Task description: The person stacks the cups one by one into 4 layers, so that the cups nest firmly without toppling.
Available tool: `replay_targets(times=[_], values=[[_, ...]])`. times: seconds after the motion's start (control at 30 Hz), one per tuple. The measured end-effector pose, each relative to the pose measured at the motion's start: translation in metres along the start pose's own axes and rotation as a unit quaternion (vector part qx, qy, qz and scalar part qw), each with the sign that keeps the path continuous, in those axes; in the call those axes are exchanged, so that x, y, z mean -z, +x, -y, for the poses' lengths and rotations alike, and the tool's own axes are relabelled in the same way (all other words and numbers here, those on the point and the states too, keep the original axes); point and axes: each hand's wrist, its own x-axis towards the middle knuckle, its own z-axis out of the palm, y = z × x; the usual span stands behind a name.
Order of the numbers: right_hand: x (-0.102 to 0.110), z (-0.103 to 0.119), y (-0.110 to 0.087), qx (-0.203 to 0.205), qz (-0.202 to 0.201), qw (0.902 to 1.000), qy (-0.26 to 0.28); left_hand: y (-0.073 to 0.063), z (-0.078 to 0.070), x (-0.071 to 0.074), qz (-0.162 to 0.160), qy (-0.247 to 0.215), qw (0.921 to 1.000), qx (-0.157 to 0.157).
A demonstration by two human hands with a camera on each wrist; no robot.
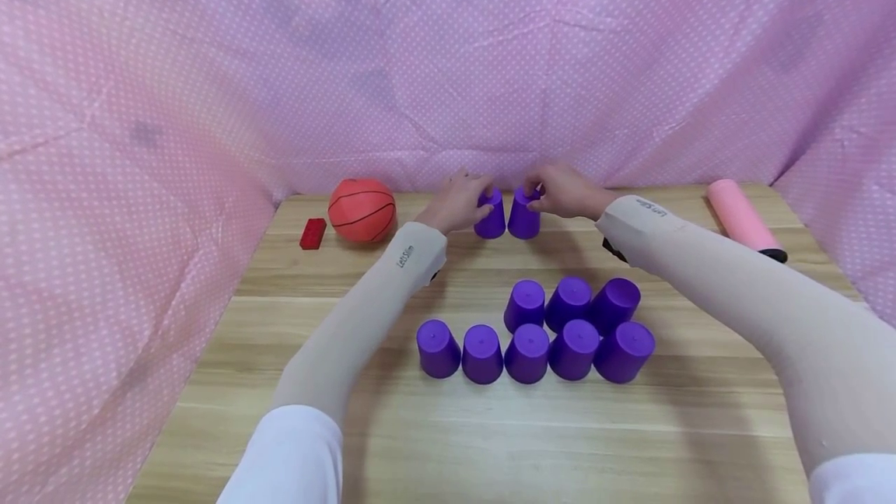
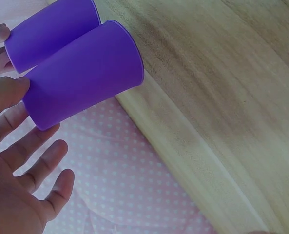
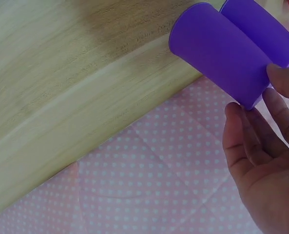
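Observation:
Two purple cups stand upside down side by side at the far edge of the table. My left hand (image 1: 458,202) pinches the left cup (image 2: 86,75) near its closed end, thumb on one side and fingertips on the other. The right cup (image 3: 222,51) is pinched the same way by my right hand (image 1: 563,190). Nearer to me, several more upside-down purple cups stand in two rows: a front row (image 1: 527,354) and a shorter back row (image 1: 569,304) behind its right part.
An orange-red ball (image 1: 362,211) with black lines sits at the far left, beside a red toy brick (image 1: 313,233). At the far right lies a pink cylinder (image 1: 743,216) with a black end. A pink dotted cloth (image 1: 448,61) hangs behind the wooden table (image 1: 490,442).

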Motion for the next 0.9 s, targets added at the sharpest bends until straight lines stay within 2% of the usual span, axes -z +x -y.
replay_targets(times=[0.27,0.33,0.43,0.53,0.63,0.77,0.83,0.9], values=[[0.006,0.001,-0.008,-0.008,0.005,0.9999,0.005,-0.003,-0.001,0.005,0.002,0.007,1.0,-0.003],[0.012,0.005,-0.015,-0.011,0.004,0.9999,0.01,-0.008,-0.005,0.009,-0.007,0.007,0.9997,-0.021],[0.021,0.011,-0.033,0.021,-0.002,0.9997,0.009,-0.02,-0.015,0.019,-0.016,0.011,0.9961,-0.086],[0.027,0.018,-0.058,0.073,0.0,0.9973,-0.005,-0.038,-0.033,0.029,-0.004,0.001,0.9859,-0.167],[0.028,0.027,-0.088,0.121,0.011,0.9921,-0.028,-0.057,-0.055,0.035,0.036,0.002,0.9736,-0.225],[0.02,0.036,-0.117,0.165,0.028,0.9847,-0.048,-0.074,-0.078,0.036,0.098,0.027,0.956,-0.275],[0.014,0.038,-0.126,0.18,0.035,0.9817,-0.05,-0.078,-0.085,0.035,0.115,0.035,0.9476,-0.296],[0.008,0.04,-0.132,0.188,0.045,0.9799,-0.047,-0.08,-0.089,0.033,0.121,0.041,0.943,-0.307]])
